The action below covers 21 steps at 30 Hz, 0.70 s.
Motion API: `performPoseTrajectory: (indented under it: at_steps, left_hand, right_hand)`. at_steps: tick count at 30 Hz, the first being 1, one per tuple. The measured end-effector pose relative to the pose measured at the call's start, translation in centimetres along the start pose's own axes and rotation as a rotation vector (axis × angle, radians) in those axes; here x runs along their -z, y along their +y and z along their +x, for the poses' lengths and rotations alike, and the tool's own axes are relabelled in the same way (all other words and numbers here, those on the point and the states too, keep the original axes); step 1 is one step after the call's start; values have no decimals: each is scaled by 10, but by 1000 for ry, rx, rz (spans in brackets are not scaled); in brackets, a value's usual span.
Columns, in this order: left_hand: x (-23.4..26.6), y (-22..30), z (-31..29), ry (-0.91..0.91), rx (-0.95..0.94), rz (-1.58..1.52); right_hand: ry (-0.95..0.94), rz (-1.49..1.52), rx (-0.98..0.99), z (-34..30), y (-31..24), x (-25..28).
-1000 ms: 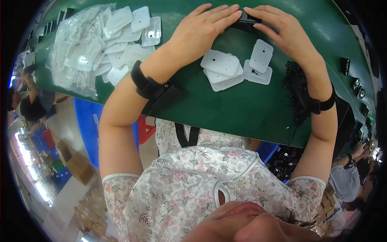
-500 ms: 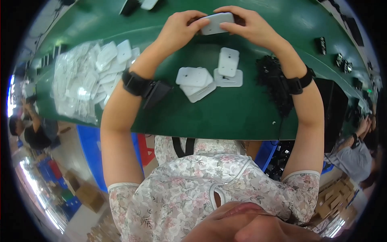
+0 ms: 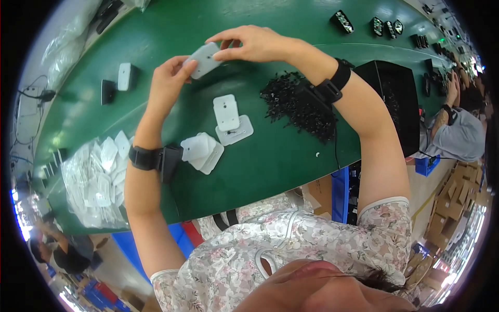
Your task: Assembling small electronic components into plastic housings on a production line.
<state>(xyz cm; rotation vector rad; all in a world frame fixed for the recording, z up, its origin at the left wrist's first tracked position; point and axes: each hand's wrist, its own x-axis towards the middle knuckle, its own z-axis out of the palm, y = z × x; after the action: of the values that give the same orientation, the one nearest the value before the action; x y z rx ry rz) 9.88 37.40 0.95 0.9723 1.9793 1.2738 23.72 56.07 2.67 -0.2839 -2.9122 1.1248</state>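
Both hands grip a white rounded rectangular cover (image 3: pixel 204 61) above the green table. My left hand (image 3: pixel 169 78) pinches its lower left end, thumb on top. At the upper right end, my right hand (image 3: pixel 252 44) has thumb and fingers closed on its edge. Whether a dark body sits beneath the cover cannot be made out. Nearer me lie two overlapping white covers (image 3: pixel 225 112) and a small fanned stack of similar white covers (image 3: pixel 210 156). A loose heap of small black parts (image 3: pixel 296 101) lies below my right forearm.
A clear plastic bag of white covers (image 3: pixel 91 182) lies at the left. A white-faced block (image 3: pixel 125 77) and a black block (image 3: pixel 107 91) stand at the far left. A black bin (image 3: pixel 377 78) is on the right; small black housings (image 3: pixel 341 22) sit beyond. A co-worker (image 3: pixel 460 132) is at the right.
The view has swung, so the table contents appear shifted. The held cover has gone from nearly level to tilted, and my right hand has moved to its upper end.
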Motion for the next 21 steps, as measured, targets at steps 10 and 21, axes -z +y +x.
performPoseTrajectory:
  at_steps: [10, 21]
  left_hand:
    - [75, -63, 52, 142, 278, -73]
    - [48, -34, 11, 498, -98, 857]
  right_hand:
    - [171, -963, -824, -48, 147, 117]
    - [378, 520, -473, -36, 123, 83]
